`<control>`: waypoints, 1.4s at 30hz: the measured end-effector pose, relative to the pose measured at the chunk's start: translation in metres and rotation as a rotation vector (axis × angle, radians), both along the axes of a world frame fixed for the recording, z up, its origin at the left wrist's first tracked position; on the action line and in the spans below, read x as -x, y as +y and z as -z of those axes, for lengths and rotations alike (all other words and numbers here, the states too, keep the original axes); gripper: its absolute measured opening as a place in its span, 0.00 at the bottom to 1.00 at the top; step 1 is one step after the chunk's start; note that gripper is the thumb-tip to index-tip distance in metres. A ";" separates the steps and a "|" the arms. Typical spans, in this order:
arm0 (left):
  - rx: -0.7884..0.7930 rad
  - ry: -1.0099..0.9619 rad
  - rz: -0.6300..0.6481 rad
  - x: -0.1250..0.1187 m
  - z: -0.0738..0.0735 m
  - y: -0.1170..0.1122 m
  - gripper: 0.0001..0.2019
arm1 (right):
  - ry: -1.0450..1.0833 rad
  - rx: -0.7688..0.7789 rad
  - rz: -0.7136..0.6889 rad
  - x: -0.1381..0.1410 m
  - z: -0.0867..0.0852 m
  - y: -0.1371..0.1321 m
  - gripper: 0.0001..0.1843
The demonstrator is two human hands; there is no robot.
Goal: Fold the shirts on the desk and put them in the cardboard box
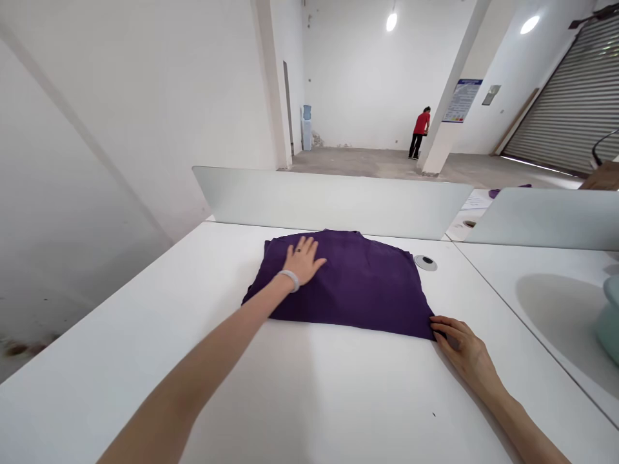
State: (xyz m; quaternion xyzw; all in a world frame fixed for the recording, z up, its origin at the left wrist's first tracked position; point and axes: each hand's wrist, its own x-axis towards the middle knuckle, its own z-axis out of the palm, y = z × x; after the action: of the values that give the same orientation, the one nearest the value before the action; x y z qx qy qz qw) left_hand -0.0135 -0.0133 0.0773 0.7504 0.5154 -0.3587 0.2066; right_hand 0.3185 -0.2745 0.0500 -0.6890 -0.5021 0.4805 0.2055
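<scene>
A dark purple garment (362, 280), folded into a wide flat shape, lies on the white table (242, 393). My left hand (302, 260) rests flat on its upper left part with the fingers spread; a pale band circles that wrist and a ring sits on one finger. At the garment's lower right corner, my right hand (461, 345) pinches the edge of the cloth between thumb and fingers. The garment's underside is hidden.
Frosted partition panels (329, 200) stand along the table's far edge. A round cable grommet (425, 262) sits right of the garment. At the right edge is a pale green object (609, 322). Farther back, a person in red (422, 125) stands by a pillar.
</scene>
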 end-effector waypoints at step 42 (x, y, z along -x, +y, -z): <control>0.028 0.058 -0.293 0.074 -0.097 -0.049 0.31 | -0.063 0.163 -0.088 0.030 0.030 0.050 0.30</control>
State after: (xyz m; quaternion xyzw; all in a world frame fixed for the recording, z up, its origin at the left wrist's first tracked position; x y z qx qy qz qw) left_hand -0.0872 -0.0624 0.1741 0.6537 0.6200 -0.3532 0.2521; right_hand 0.2881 -0.2243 0.0203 -0.6955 -0.4971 0.5066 0.1116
